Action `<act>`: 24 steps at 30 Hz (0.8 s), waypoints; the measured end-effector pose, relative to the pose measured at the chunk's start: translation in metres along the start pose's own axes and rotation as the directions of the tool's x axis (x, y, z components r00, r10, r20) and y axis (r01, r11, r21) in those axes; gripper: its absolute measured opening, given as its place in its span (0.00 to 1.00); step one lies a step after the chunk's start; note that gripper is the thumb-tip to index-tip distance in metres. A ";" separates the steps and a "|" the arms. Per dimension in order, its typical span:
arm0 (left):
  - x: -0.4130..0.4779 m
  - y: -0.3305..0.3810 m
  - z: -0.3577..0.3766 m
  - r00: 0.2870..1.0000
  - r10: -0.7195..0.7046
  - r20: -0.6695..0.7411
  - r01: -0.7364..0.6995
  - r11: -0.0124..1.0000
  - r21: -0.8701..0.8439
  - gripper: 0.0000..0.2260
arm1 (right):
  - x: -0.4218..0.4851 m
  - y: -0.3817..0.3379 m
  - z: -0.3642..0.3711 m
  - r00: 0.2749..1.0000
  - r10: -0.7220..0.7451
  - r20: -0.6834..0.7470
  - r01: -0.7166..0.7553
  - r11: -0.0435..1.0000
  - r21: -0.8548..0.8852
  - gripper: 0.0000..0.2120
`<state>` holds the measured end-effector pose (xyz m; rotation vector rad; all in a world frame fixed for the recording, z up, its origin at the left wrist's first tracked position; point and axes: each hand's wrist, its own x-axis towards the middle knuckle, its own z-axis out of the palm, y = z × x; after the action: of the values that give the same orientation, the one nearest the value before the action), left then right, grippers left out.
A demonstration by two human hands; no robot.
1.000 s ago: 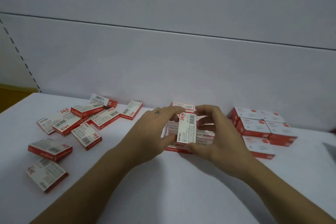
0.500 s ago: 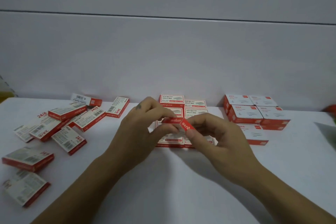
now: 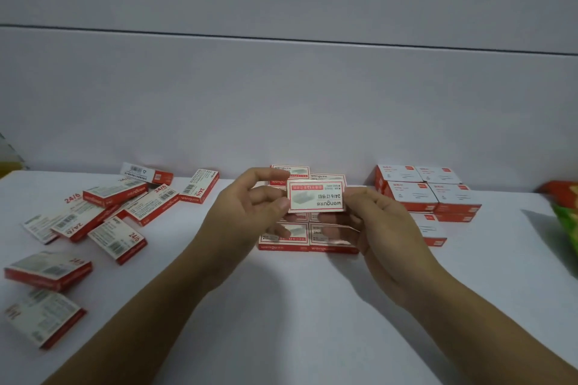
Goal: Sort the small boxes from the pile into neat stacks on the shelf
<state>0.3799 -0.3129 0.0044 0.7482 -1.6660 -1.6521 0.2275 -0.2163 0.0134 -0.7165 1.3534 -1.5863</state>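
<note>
A small red and white staple box [image 3: 316, 196] is held up between both hands, its printed face toward me and upside down. My left hand [image 3: 250, 212] pinches its left end; my right hand [image 3: 378, 228] holds its right end. Directly behind and below it lie neat rows of the same boxes [image 3: 283, 241] on the white shelf [image 3: 297, 306]. A loose pile of several boxes [image 3: 103, 212] is scattered at the left. Another tidy stack of red and white boxes [image 3: 428, 194] stands at the right by the back wall.
Two stray boxes [image 3: 47, 272] lie near the shelf's left front. A green and orange packet [image 3: 566, 216] pokes in at the right edge. The grey back panel [image 3: 281, 103] closes the shelf behind the stacks.
The held box has been turned from upright with its barcode side showing, through edge-on, to flat with its printed face toward me. Both hands stayed above the middle rows.
</note>
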 end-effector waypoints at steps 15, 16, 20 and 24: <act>-0.008 0.002 0.009 0.993 0.122 0.010 -0.122 0.990 0.068 0.16 | -0.008 0.004 0.008 0.990 -0.032 0.138 0.062 0.974 -0.219 0.12; -0.009 0.003 0.009 0.991 0.133 0.030 -0.135 0.988 0.078 0.17 | -0.008 0.004 0.007 0.988 -0.022 0.151 0.056 0.973 -0.224 0.11; -0.007 0.004 0.007 0.993 0.098 0.060 -0.100 0.995 0.030 0.21 | -0.008 0.002 0.005 0.968 0.027 0.250 0.066 0.931 -0.359 0.08; -0.009 0.003 0.008 0.975 0.163 0.154 -0.203 0.933 0.299 0.23 | -0.002 -0.001 0.002 0.988 -0.037 0.148 0.080 0.952 -0.295 0.07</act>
<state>0.3800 -0.3007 0.0071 0.6215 -2.0535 -1.3448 0.2302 -0.2153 0.0148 -1.0417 1.4954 -1.3598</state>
